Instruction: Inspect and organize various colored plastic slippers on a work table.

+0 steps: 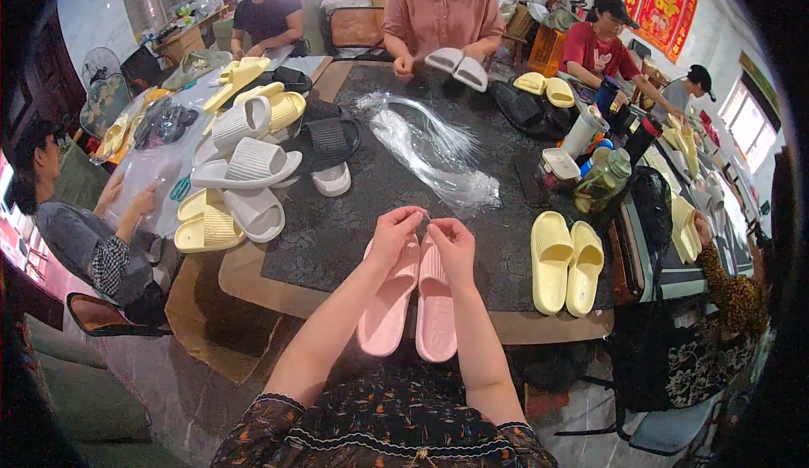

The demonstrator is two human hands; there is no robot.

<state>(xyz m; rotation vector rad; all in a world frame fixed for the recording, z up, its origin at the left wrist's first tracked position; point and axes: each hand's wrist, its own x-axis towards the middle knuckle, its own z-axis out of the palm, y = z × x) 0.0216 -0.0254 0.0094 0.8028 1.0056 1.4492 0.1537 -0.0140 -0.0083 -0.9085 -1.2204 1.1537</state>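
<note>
A pair of pink slide sandals (pixel 436 323) lies side by side at the table's near edge, heels toward me. My left hand (pixel 394 236) is over the strap of the left sandal, with thumb and fingertips pinched together. Close beside it, my right hand (pixel 452 246) is above the right sandal's strap, also in a pinch. The two sets of fingertips nearly meet between the sandals. Whatever they hold is too small to make out. Beyond my hands a loose bundle of clear plastic strands (pixel 434 152) is spread on the dark table mat (pixel 324 236).
Yellow sandals (pixel 552 262) stand to the right. Grey sandals (pixel 253 162), yellow and black ones pile up at the left. Bottles and jars (pixel 602 177) cluster at the right edge. Across the table a person (pixel 444 13) handles light grey sandals (pixel 458 68); several other people work around.
</note>
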